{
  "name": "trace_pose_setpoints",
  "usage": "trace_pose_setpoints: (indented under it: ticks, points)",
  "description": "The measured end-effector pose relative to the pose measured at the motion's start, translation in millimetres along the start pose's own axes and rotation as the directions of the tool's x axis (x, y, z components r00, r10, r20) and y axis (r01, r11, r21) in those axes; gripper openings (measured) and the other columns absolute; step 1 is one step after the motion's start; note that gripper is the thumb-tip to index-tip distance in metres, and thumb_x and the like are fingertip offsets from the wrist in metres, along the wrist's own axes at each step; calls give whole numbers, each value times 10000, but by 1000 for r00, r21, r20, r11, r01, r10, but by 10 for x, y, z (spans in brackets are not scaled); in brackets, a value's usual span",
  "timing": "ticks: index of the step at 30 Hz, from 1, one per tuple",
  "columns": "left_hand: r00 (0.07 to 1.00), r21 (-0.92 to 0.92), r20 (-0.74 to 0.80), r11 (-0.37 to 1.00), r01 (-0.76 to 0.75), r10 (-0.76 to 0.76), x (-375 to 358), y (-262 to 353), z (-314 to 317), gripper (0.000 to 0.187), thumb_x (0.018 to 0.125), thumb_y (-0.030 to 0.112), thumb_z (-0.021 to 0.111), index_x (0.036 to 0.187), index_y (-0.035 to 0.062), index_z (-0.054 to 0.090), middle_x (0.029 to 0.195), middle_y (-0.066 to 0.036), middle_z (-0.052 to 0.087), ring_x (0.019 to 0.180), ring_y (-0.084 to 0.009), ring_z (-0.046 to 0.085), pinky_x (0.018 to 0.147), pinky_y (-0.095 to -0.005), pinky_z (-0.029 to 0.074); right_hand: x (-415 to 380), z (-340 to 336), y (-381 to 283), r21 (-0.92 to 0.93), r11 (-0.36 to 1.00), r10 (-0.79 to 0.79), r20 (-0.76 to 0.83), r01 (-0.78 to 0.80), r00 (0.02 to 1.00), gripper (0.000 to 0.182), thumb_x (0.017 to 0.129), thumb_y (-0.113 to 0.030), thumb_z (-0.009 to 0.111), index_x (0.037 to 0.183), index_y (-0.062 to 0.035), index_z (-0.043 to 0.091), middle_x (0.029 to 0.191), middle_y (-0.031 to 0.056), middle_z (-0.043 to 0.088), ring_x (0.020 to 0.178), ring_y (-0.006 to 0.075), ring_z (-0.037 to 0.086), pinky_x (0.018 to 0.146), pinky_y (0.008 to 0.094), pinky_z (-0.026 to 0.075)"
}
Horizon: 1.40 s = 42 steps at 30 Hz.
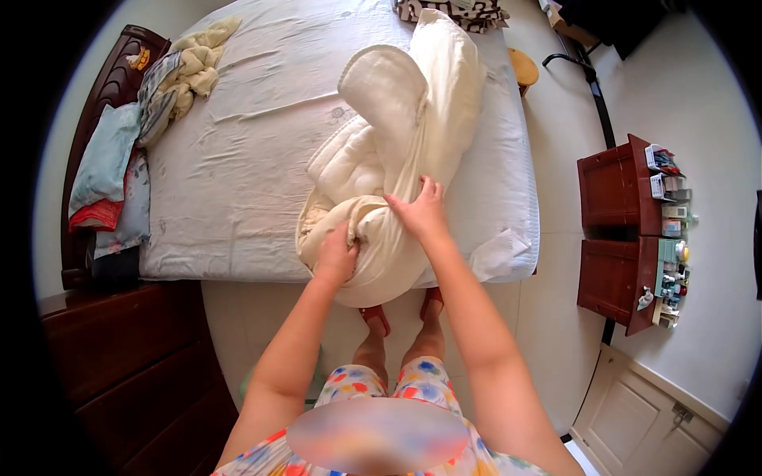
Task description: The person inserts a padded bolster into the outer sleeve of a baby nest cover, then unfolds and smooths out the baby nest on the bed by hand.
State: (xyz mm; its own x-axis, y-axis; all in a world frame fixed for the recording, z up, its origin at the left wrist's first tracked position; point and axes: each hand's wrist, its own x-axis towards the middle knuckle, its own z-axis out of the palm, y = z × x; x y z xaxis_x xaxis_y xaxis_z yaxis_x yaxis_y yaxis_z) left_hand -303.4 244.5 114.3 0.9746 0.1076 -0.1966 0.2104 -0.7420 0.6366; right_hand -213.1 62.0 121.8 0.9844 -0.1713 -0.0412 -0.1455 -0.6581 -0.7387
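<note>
A person stood at the edge of a bed (238, 182), both hands on a cream quilt (413, 119) bunched across the mattress toward twelve o'clock. The left hand (337, 258) was clenched into the quilt's near roll; the right hand (421, 210), at two o'clock from it, pinched a fold of its cover. Pillows (107, 170) lay at nine o'clock, a red cabinet (615, 230) at three.

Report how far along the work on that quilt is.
Done: the bed sheet lies spread, and the quilt is partly inside its cream cover. In hand: the left hand and right hand grip the bunched near end. Left: the quilt is still heaped, not spread flat.
</note>
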Motion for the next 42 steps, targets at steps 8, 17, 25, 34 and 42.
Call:
trace_pose_setpoints:
  ticks: [8, 17, 25, 34, 42]
  points:
    - [995, 42, -1, 994, -103, 103, -103, 57, 31, 438, 785, 128, 654, 1203, 78, 531, 1177, -136, 583, 1087, -338, 543, 909, -431, 435, -140, -225, -13, 203, 957, 163, 220, -209, 962, 342, 732, -242, 613, 937, 30, 589, 811, 238, 633, 829, 415, 614, 772, 453, 494]
    - [991, 44, 122, 997, -59, 53, -48, 46, -17, 467, 828, 177, 639, 1247, 35, 488, 1253, -180, 515, 1149, -377, 486, 959, -435, 407, -825, -467, -93, -113, 916, 380, 555, -385, 740, 333, 807, -301, 517, 833, 22, 591, 855, 250, 649, 825, 413, 616, 748, 459, 487]
    - [897, -155, 336, 956, -250, 289, -193, 238, -500, 716, 811, 368, 698, 1312, -53, 408, 1334, -214, 420, 1228, -331, 436, 1015, -417, 360, -941, -364, -443, 291, 953, 6, 252, -82, 968, 244, 862, -224, 468, 780, 3, 506, 743, 272, 552, 718, 462, 535, 647, 508, 420]
    - [974, -198, 134, 958, 208, -183, 138, -25, -746, 353, 818, 229, 610, 1037, -48, 617, 931, -231, 662, 916, -386, 620, 818, -434, 455, -639, 75, -1092, 446, 888, -275, 327, 109, 904, 183, 906, -175, 493, 905, 5, 523, 812, 232, 595, 778, 401, 580, 683, 422, 459]
    - [937, -285, -259, 946, 158, -235, 844, -1267, -1321, 346, 867, 169, 436, 1081, -52, 593, 1019, -254, 638, 1002, -378, 592, 863, -428, 429, -1109, 330, 478, 418, 824, 208, 406, -383, 890, 429, 889, -263, 564, 1253, -48, 491, 1126, 163, 620, 1017, 272, 604, 858, 381, 478]
